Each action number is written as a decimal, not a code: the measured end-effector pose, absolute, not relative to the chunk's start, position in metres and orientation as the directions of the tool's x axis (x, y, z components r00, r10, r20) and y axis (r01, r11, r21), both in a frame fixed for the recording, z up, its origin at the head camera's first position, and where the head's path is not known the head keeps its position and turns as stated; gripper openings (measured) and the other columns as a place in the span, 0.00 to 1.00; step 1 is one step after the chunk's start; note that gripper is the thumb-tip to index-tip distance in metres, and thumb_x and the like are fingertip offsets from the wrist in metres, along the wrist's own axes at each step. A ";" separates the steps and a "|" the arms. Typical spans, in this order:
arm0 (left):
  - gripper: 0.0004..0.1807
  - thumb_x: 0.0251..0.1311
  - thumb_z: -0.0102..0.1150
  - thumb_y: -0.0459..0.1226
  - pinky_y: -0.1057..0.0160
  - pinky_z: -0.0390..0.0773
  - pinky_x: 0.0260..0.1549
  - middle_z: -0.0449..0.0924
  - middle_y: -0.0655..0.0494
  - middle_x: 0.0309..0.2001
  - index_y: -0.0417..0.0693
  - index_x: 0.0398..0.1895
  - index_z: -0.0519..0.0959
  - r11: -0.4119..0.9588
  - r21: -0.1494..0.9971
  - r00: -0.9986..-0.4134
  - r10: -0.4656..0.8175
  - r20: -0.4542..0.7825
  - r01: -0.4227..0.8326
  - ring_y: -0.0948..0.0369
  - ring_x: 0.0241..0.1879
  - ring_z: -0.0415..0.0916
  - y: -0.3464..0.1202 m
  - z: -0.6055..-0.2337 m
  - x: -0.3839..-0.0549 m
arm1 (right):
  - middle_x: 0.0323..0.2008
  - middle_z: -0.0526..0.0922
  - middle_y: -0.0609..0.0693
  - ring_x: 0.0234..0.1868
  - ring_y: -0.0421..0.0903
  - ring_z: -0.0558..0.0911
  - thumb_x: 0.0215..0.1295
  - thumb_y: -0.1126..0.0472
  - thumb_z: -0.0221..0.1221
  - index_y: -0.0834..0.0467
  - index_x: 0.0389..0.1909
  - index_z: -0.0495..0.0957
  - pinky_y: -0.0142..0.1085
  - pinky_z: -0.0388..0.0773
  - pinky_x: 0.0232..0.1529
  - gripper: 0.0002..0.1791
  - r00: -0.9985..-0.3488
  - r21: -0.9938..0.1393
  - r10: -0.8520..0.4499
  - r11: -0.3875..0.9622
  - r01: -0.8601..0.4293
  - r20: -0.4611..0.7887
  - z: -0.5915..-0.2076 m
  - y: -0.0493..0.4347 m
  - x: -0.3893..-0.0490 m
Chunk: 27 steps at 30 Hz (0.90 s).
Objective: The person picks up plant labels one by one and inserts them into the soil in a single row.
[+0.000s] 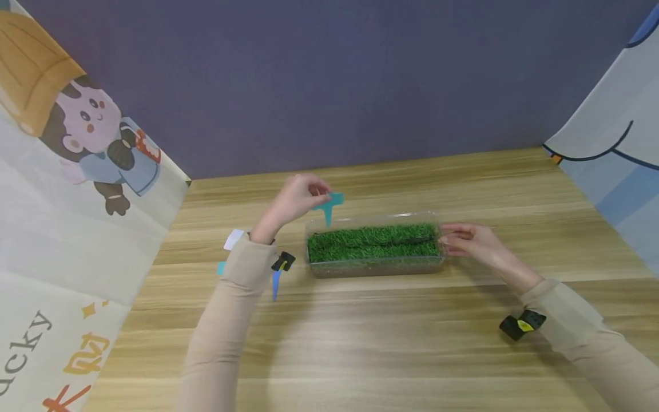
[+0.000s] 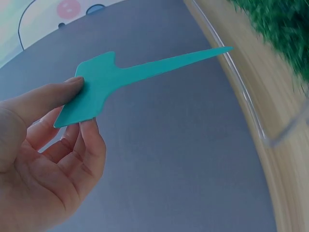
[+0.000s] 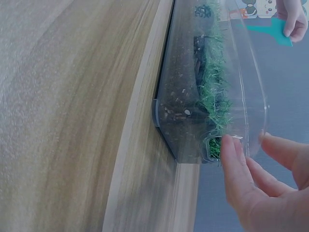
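Observation:
In the head view my left hand (image 1: 301, 197) is above the far left corner of a clear plastic box (image 1: 378, 270). Between thumb and fingers it pinches a teal T-shaped plant label (image 2: 99, 87) by its wide head. The label's narrow point hangs down near the box's far rim. Green artificial grass (image 1: 373, 237) fills the box in two strips, with a dark groove along the middle. At the box's right end, my right hand (image 1: 476, 243) rests its fairly straight fingertips against the end wall. Brown soil-like filling (image 3: 181, 96) shows through the side in the right wrist view.
Left of the box, a blue label (image 1: 276, 286) lies partly behind the left wrist camera. A white piece (image 1: 234, 239) and a teal piece (image 1: 221, 268) lie beside the left sleeve. A dark panel (image 1: 340, 86) closes off the back of the wooden table (image 1: 391, 343); printed sheets flank it.

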<state>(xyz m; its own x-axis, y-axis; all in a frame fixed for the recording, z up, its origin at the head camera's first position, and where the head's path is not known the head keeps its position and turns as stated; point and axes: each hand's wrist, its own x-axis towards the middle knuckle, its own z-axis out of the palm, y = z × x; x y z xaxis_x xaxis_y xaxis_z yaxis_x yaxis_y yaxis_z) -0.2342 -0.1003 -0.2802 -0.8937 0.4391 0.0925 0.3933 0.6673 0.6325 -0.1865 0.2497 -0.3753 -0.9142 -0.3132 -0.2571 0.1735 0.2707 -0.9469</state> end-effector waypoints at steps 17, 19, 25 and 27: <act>0.08 0.53 0.57 0.32 0.71 0.72 0.32 0.79 0.53 0.30 0.39 0.36 0.79 0.603 0.646 -0.837 0.537 0.103 0.467 0.63 0.28 0.72 -0.048 -0.290 -0.237 | 0.52 0.69 0.67 0.39 0.35 0.78 0.62 0.62 0.52 0.71 0.61 0.54 0.33 0.75 0.44 0.31 -0.914 -0.942 -0.306 0.284 0.178 -0.265 -0.375 0.252 -0.186; 0.08 0.53 0.57 0.32 0.72 0.73 0.29 0.79 0.52 0.31 0.39 0.37 0.78 0.609 0.642 -0.836 0.540 0.094 0.465 0.62 0.29 0.73 -0.043 -0.291 -0.237 | 0.53 0.68 0.68 0.39 0.35 0.78 0.62 0.61 0.53 0.71 0.61 0.54 0.33 0.75 0.44 0.31 -0.915 -0.941 -0.304 0.288 0.178 -0.266 -0.375 0.252 -0.186; 0.08 0.54 0.57 0.33 0.73 0.72 0.29 0.79 0.53 0.31 0.39 0.37 0.78 0.611 0.637 -0.828 0.555 0.079 0.470 0.63 0.28 0.73 -0.029 -0.295 -0.238 | 0.54 0.65 0.71 0.39 0.34 0.78 0.62 0.61 0.52 0.72 0.61 0.54 0.32 0.75 0.43 0.31 -0.916 -0.943 -0.310 0.290 0.162 -0.253 -0.376 0.252 -0.187; 0.08 0.54 0.57 0.33 0.73 0.71 0.32 0.79 0.53 0.31 0.40 0.37 0.78 0.610 0.634 -0.823 0.564 0.075 0.476 0.64 0.28 0.73 -0.025 -0.297 -0.238 | 0.55 0.65 0.71 0.39 0.34 0.78 0.63 0.61 0.51 0.72 0.61 0.54 0.33 0.75 0.44 0.30 -0.915 -0.943 -0.312 0.289 0.165 -0.256 -0.376 0.252 -0.187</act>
<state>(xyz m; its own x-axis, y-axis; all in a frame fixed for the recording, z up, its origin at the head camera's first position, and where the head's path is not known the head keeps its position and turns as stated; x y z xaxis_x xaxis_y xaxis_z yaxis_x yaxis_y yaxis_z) -0.2383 -0.0248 -0.2968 -0.8225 0.5637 0.0754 0.4760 0.6097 0.6338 -0.1867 0.2523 -0.3761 -0.9152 -0.3116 -0.2555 0.1648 0.2893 -0.9429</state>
